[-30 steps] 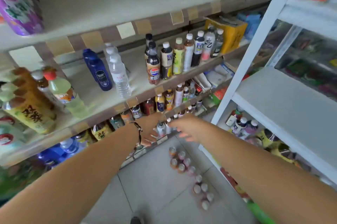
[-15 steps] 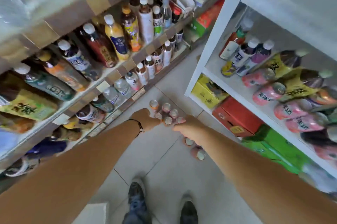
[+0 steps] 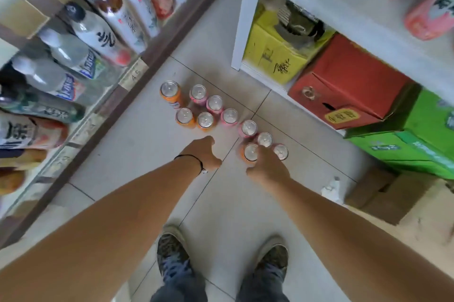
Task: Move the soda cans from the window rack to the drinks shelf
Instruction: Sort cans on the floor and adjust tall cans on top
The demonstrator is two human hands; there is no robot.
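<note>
Head view, looking steeply down at a pale tiled floor [image 3: 137, 154] between two shelving units. Ten upright aluminium soda cans with silver tops stand on the tiles in a loose diagonal cluster running from upper left to lower right, between the foot of the brown shelf and the foot of the white rack. Orange cans: one at the upper-left end [image 3: 170, 91], two in the second row [image 3: 184, 117] [image 3: 205, 121], one nearest the right hand [image 3: 249, 153]. Pink cans: [image 3: 198, 94], [image 3: 215, 103], [image 3: 229, 116], [image 3: 248, 128]; two further cans [image 3: 265, 140] [image 3: 280, 151] at the lower-right end, colour not clear. Left hand [image 3: 202, 153], black cord at the wrist, hangs just short of the second row, fingers curled under, nothing in it. Right hand [image 3: 267, 166] is over the lower-right end, fingers reaching down beside the nearest orange can; whether they touch or grip it cannot be told, as the hand hides them. Brown wooden drinks shelf [image 3: 137, 73] along the left, stocked with plastic bottles [image 3: 103, 38]. White metal rack [image 3: 242, 19] on the right; under its lowest board sit a yellow carton [image 3: 270, 55], a red carton [image 3: 344, 87] and a green carton [image 3: 405, 144]. Two dark shoes [image 3: 172, 252] [image 3: 272, 260] at the bottom edge of the floor.
</note>
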